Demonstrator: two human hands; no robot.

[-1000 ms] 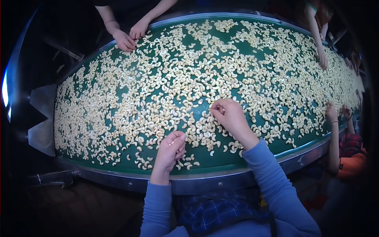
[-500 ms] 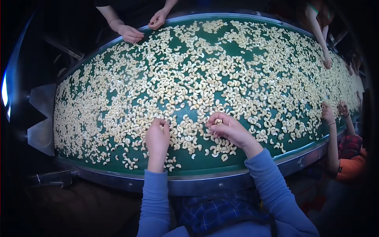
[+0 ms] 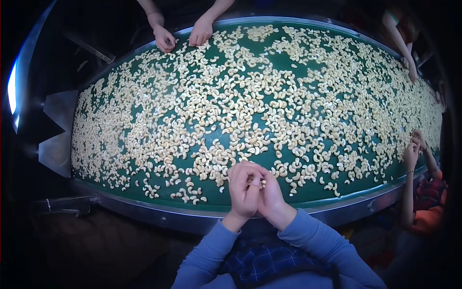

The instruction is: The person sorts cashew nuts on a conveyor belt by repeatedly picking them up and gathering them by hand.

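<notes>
Cashews [image 3: 240, 115] cover the belt [image 3: 315, 193]. Left hand [image 3: 243, 191] meets right hand [image 3: 274, 196], both curled (which grips the pale bits [image 3: 263, 183], I cannot tell).

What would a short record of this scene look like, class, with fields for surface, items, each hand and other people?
Surface: green belt with a metal rim
Items: many pale cashew nuts, spread unevenly
Left hand: curled, touching the right
Right hand: cupped against the left
Between hands: a small pale piece
Others: co-worker's hands at the far edge
</notes>
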